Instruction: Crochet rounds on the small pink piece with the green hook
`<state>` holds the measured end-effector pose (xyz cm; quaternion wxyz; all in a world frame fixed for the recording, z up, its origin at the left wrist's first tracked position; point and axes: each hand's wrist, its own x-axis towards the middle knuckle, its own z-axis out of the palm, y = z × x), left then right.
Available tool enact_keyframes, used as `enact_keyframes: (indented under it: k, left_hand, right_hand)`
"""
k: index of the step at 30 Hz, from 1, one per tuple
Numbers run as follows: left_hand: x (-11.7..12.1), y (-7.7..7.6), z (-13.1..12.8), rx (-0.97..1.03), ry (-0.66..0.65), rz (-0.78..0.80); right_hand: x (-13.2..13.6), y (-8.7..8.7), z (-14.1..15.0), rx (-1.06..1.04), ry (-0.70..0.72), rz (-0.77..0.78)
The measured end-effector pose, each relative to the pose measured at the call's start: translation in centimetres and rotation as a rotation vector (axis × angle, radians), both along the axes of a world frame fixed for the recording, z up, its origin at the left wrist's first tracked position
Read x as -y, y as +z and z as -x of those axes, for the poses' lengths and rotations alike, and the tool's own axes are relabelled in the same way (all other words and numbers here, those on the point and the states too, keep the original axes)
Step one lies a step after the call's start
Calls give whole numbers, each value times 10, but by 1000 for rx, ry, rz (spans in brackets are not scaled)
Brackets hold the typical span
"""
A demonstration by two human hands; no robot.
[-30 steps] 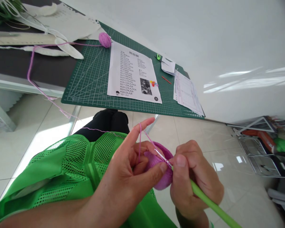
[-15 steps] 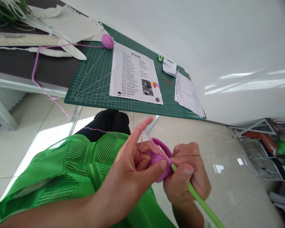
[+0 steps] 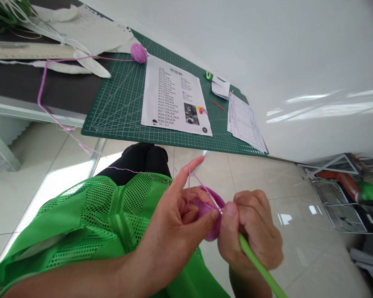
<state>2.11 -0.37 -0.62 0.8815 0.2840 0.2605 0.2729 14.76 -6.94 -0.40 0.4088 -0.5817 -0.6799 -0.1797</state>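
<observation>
My left hand (image 3: 174, 225) pinches a small pink crocheted piece (image 3: 209, 211) between thumb and fingers, with the index finger raised and a pink yarn strand (image 3: 188, 182) looped over it. My right hand (image 3: 251, 236) is closed round a green-handled crochet hook (image 3: 257, 265), whose metal tip sits in the rim of the piece. The yarn runs left over my lap and up to a pink yarn ball (image 3: 138, 53) on the green cutting mat (image 3: 121, 103).
A printed pattern sheet (image 3: 174, 97) lies on the mat, with more papers (image 3: 247, 122), coloured stitch markers (image 3: 200, 109) and a green clip (image 3: 208, 75) to its right. White cords (image 3: 68, 62) cover the table's left part. A green mesh garment (image 3: 90, 223) covers my lap. Metal racks (image 3: 345, 198) stand at right.
My right hand has pushed the hook further into the piece and moved closer to my left thumb; less of the metal shaft shows. The left hand keeps its hold.
</observation>
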Motion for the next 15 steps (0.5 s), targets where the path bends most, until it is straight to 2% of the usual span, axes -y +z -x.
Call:
enact_keyframes:
  k: [3, 5, 10, 15]
  left_hand:
    - [4, 0, -3, -28, 65, -19]
    - [4, -1, -3, -43, 63, -21]
    - [-6, -1, 5, 53, -100, 86]
    - [-16, 0, 13, 107, -205, 111]
  right_hand:
    - [-1, -4, -1, 65, -38, -18]
    - [-2, -10, -3, 54, -30, -69]
    - [0, -17, -9, 21, 38, -161]
    - [10, -4, -18, 11, 170, -65]
